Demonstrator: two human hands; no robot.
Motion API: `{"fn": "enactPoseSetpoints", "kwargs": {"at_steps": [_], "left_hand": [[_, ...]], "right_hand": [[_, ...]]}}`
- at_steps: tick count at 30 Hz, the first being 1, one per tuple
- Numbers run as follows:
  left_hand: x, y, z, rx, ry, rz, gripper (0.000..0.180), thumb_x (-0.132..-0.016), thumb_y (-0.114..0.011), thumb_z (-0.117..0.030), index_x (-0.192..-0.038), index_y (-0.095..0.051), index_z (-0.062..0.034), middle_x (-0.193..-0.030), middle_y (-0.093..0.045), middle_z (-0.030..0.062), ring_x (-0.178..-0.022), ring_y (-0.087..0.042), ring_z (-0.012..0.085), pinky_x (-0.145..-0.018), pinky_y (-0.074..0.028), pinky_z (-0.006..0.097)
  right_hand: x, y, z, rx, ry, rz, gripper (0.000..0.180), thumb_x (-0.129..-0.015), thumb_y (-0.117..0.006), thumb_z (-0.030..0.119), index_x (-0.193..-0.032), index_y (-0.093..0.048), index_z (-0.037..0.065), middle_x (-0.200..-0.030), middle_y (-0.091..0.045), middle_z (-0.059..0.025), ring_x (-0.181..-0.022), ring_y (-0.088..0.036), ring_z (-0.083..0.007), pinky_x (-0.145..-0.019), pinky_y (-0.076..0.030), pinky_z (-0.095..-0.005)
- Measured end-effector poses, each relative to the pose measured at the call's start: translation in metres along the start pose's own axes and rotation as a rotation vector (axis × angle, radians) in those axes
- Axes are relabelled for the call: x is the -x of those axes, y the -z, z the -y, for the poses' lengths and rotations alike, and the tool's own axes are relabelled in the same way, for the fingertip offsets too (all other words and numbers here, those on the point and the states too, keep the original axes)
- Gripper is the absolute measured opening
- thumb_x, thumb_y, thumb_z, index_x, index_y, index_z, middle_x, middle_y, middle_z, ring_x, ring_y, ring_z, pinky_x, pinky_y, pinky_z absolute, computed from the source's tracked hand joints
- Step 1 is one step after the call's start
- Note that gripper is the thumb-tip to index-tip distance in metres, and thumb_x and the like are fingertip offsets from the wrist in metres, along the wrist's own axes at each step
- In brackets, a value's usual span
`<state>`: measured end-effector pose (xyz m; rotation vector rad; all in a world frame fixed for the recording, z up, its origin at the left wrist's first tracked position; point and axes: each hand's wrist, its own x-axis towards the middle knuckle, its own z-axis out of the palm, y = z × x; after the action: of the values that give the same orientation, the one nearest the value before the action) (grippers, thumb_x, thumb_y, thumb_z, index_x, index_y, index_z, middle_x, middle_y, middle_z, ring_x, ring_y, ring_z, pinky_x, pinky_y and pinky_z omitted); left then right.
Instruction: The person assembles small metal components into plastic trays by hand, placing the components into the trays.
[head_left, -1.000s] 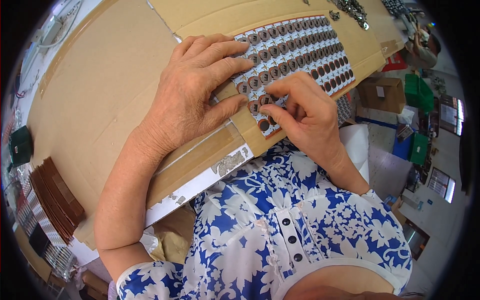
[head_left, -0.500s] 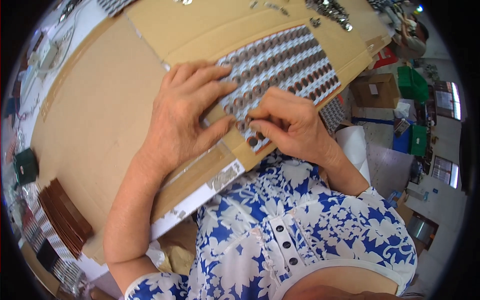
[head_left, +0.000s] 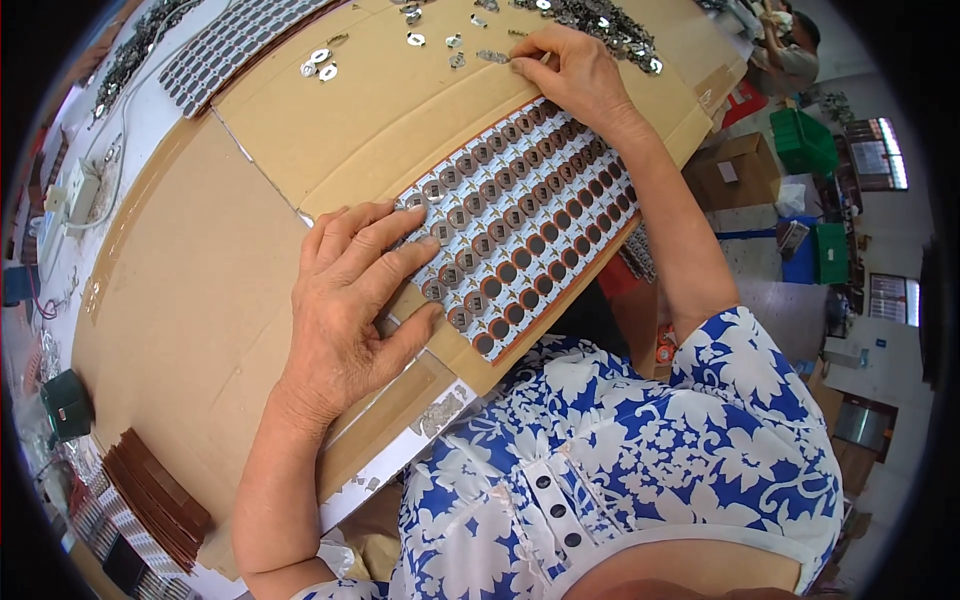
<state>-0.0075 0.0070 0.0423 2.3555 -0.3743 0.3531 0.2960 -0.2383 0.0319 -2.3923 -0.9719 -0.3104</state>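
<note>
A flat panel (head_left: 535, 215) with a light printed face and reddish-brown edge lies on the cardboard. Rows of dark discs cover it. Small greyish metal pieces sit on the far rows and at the left end, while many discs in the near rows show bare and dark. My left hand (head_left: 350, 300) rests with fingers spread, their tips touching the panel's left end. Beyond the far edge, my right hand (head_left: 580, 75) has thumb and forefinger drawn together beside a loose metal piece (head_left: 490, 56). What lies between those fingertips is too small to make out.
A heap of metal pieces (head_left: 610, 28) lies at the far right, with silvery pieces (head_left: 322, 64) scattered leftward. Another disc panel (head_left: 235, 55) rests at the far left. Brown strips (head_left: 155, 500) are stacked near left. Green crates (head_left: 800, 140) and a cardboard box (head_left: 735, 170) stand at right.
My right hand has left the panel's near-left corner and reached out past its far edge to the loose pieces. My left hand stays at the panel's left end. The whole view has shifted.
</note>
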Motion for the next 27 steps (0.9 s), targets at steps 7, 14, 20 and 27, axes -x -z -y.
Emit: {"fn": "enactPoseSetpoints", "kwargs": {"at_steps": [7, 14, 20, 27], "left_hand": [[-0.001, 0.0, 0.001, -0.008, 0.012, 0.02, 0.056, -0.074, -0.092, -0.017, -0.128, -0.08, -0.0044, -0.148, -0.073, 0.0135, -0.141, -0.061, 0.0411, -0.121, -0.044, 0.055], [-0.001, 0.004, -0.008, -0.031, -0.018, -0.013, 0.052, -0.074, -0.091, -0.016, -0.124, -0.079, -0.006, -0.142, -0.074, 0.013, -0.135, -0.064, 0.0395, -0.117, -0.047, 0.057], [0.001, 0.001, -0.007, -0.03, -0.024, -0.02, 0.052, -0.074, -0.091, -0.016, -0.124, -0.079, -0.0062, -0.142, -0.074, 0.013, -0.135, -0.064, 0.039, -0.116, -0.048, 0.055], [0.002, -0.003, -0.004, -0.041, -0.039, -0.03, 0.052, -0.074, -0.09, -0.015, -0.124, -0.079, -0.006, -0.142, -0.074, 0.0133, -0.135, -0.064, 0.0387, -0.116, -0.048, 0.054]], "right_hand": [[0.036, 0.022, 0.047, -0.432, -0.062, -0.014, 0.012, -0.104, -0.077, 0.011, -0.112, -0.079, 0.001, -0.085, -0.076, -0.0024, -0.072, -0.069, -0.0076, -0.066, -0.054, -0.0254], [0.123, 0.053, 0.142, -1.007, -0.428, 0.415, 0.014, -0.106, -0.074, 0.005, -0.118, -0.077, -0.002, -0.088, -0.079, -0.0058, -0.071, -0.074, -0.0074, -0.06, -0.058, -0.0216], [0.149, 0.043, 0.137, -1.183, -0.444, 0.432, 0.017, -0.106, -0.072, -0.002, -0.122, -0.076, -0.007, -0.094, -0.081, -0.0099, -0.074, -0.077, -0.0108, -0.064, -0.063, -0.0225], [0.155, 0.034, 0.141, -1.14, -0.449, 0.321, 0.021, -0.107, -0.07, -0.003, -0.127, -0.076, -0.007, -0.097, -0.079, -0.0082, -0.08, -0.077, -0.0087, -0.063, -0.064, -0.0229]]}}
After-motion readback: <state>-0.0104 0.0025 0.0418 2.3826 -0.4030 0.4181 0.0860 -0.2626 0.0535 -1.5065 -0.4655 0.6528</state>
